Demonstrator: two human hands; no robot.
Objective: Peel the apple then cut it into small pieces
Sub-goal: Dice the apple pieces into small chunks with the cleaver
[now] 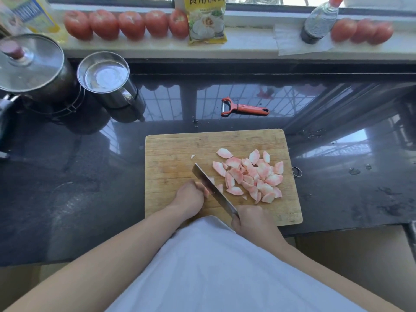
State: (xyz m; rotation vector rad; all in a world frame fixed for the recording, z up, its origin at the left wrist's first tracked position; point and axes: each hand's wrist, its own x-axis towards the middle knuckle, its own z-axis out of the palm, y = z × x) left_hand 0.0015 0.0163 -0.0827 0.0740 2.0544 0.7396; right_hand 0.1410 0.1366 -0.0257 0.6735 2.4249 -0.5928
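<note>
A wooden cutting board point(171, 152) lies on the dark counter. Several pink-white peeled apple pieces point(252, 176) are heaped on its right half. My right hand point(249, 221) grips the handle of a cleaver point(209, 188), whose blade slants up and left across the board. My left hand point(191, 197) sits just left of the blade, fingers curled down against a small apple piece point(219, 188) that is mostly hidden by the blade. A red peeler point(243, 107) lies on the counter behind the board.
A lidded pot point(29, 64) and a steel cup of water point(105, 75) stand at the back left. Tomatoes point(126, 24), a yellow packet point(207, 21) and a dark bottle point(319, 21) line the windowsill. The counter's front edge runs below the board.
</note>
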